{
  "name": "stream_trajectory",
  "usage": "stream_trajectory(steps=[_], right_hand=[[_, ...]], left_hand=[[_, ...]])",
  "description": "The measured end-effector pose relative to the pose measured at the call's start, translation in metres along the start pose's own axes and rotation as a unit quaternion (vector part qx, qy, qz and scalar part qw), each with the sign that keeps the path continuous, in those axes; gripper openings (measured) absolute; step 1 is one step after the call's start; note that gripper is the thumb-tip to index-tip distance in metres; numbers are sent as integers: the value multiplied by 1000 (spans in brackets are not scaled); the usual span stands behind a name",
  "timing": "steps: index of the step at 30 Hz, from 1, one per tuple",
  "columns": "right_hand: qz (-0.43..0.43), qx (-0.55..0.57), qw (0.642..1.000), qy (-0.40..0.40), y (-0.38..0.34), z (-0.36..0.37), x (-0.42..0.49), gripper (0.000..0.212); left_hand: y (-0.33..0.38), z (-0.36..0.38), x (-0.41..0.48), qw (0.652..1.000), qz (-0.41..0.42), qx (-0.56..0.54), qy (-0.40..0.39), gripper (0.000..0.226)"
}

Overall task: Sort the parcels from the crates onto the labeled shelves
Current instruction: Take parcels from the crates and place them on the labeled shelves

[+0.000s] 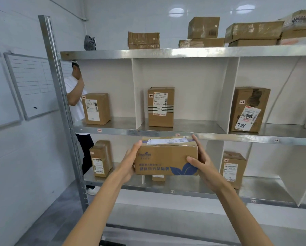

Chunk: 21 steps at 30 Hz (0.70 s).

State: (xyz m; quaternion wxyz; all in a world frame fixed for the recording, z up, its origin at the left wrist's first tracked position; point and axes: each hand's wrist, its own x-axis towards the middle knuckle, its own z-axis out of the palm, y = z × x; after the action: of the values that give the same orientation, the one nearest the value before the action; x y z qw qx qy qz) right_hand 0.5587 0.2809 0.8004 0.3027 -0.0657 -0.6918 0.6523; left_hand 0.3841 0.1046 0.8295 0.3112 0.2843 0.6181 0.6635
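I hold a brown cardboard parcel with blue leaf print and a white label on top, in front of the metal shelf unit. My left hand grips its left end and my right hand its right end. It hangs just below the front edge of the middle shelf, before the lower middle compartment. A small tag on that edge sits right above the parcel. No crates are in view.
Single parcels stand in the compartments: upper row; lower row. Several boxes lie on the top shelf. A person stands behind the rack's left end. Whiteboards hang on the left wall.
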Motion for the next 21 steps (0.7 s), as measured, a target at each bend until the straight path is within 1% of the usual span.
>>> stream_trajectory(steps=[3,5,6,10,13,16,18,20,21], right_hand=[[1,13,1000,-11,-6,-1,-4,94],[3,14,1000,2,-7,0,-5,97],[3,16,1000,11,-6,0,-5,96],[3,22,999,36,-7,-1,-3,75],[-10,19,999,38,-10,-7,-5,71],[-27,7,999,30,-14,-14,-10,74],[-32,4,999,25,-17,-16,-13,76],[-37,11,999,27,-18,-16,-14,75],[-38,11,999,32,-17,-16,-15,74]], left_hand=[[-14,4,3,999,11,-39,-14,33],[-20,6,4,998,26,-45,-23,33],[-21,8,5,998,31,-48,-27,35],[-26,6,11,995,31,-75,-51,49],[-33,-2,12,992,11,-84,-95,48],[-37,-6,9,987,-6,-93,-132,62],[-40,-7,9,983,-9,-111,-144,80],[-44,-7,8,979,5,-140,-146,101],[-47,-7,8,978,15,-155,-142,108]])
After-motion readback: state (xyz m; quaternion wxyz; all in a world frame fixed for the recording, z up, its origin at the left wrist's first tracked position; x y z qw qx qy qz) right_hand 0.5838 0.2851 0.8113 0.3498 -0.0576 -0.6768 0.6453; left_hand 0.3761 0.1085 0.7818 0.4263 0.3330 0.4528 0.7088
